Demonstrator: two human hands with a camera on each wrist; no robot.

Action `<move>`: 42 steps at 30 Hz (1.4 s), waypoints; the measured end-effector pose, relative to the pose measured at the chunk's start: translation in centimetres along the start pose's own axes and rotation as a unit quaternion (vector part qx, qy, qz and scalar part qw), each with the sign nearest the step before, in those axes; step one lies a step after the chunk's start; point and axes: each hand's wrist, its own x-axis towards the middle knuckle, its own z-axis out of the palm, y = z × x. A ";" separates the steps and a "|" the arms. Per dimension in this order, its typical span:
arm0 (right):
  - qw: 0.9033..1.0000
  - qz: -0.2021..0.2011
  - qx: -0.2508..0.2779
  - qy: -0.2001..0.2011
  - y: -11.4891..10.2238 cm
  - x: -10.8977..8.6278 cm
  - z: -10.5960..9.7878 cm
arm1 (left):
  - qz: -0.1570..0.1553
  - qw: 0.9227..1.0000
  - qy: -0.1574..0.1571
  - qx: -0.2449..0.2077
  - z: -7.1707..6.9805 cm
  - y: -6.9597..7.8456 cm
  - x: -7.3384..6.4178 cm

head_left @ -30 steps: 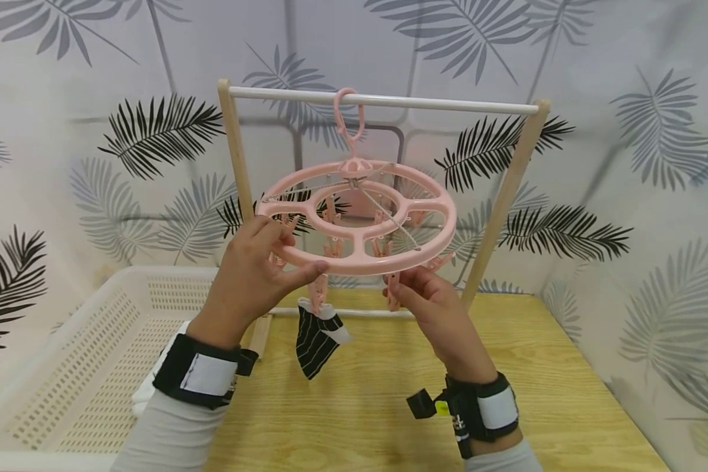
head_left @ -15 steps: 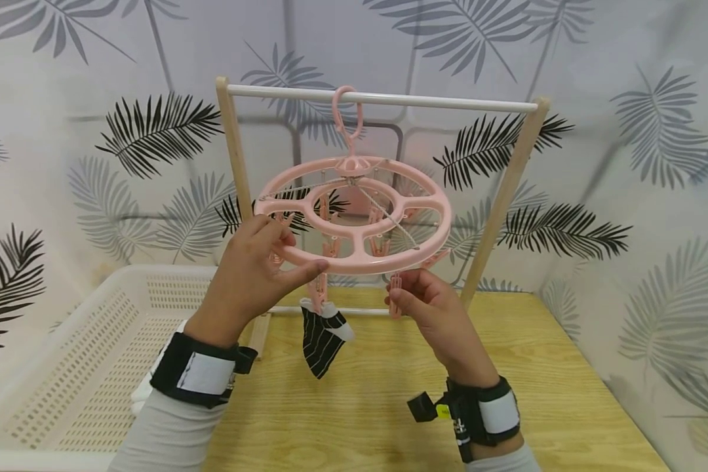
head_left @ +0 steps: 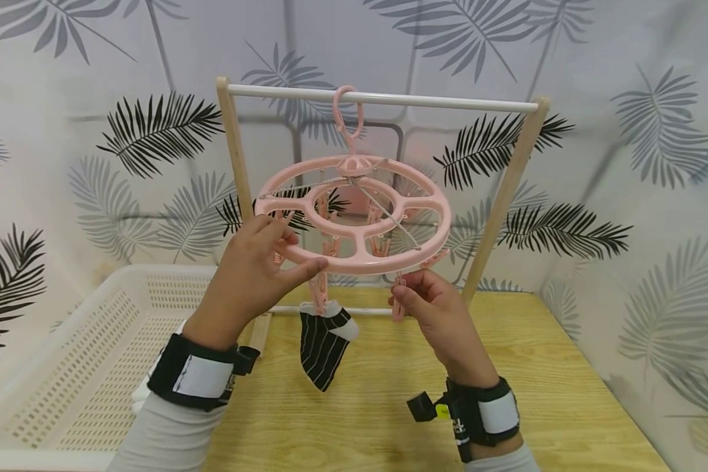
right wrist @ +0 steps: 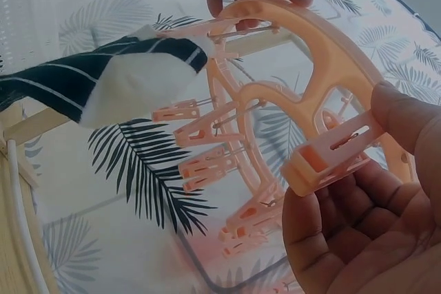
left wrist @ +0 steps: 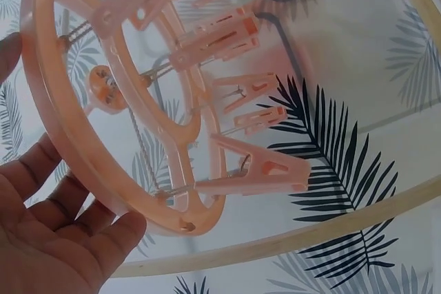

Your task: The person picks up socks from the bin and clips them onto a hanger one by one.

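Observation:
A pink round clip hanger hangs by its hook from a white rail. My left hand grips the near left part of its outer ring, thumb along the front. One black-and-white striped sock dangles from a clothespin just right of that thumb. My right hand pinches another clothespin under the front right of the ring; nothing shows between that pin's jaws. More pink clothespins hang around both rings, seen from below in the left wrist view.
The rail belongs to a frame with wooden posts standing on a wood-grain table. At the left is a white perforated basket with white cloth in it. Leaf-patterned sheeting covers the wall behind.
The hanger has shifted slightly left, and the sock has swung and turned to show more of its side. My right hand still pinches the clothespin, now a little lower and further right.

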 end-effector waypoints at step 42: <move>0.999 -0.021 -0.020 0.013 0.2 0.0 0.7 | -0.085 0.984 0.151 -0.050 -1.6 -3.3 -1.5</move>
